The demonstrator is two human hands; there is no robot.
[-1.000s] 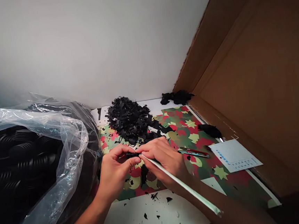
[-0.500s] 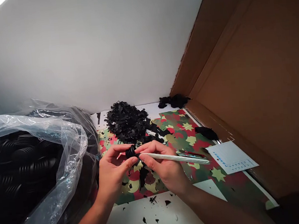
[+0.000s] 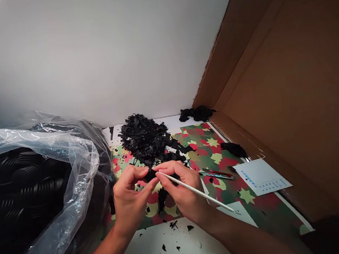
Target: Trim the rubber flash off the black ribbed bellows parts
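Between my fingertips is a small black ribbed rubber part (image 3: 150, 175), mostly covered by the fingers. My left hand (image 3: 131, 197) pinches it from the left with thumb and fingers. A thin white stick-like tool (image 3: 199, 192) is gripped in my right hand (image 3: 185, 189), its tip at the black part and its back end pointing down to the right. The right fingers also touch the part. Just beyond the hands rises a heap of black rubber scraps (image 3: 143, 137).
At left, a clear plastic bag (image 3: 80, 158) holds many black ribbed parts (image 3: 31, 170). A camouflage-patterned sheet (image 3: 200, 140) covers the table, with scissors-like tweezers (image 3: 216, 174) and a white printed card (image 3: 264, 176) at right. Black cloth-like bits (image 3: 198, 114) lie by the cardboard wall (image 3: 288, 93).
The white tool's back end has swung downward, so it slants more steeply. The black part has turned and is now more hidden between the fingers of both hands.
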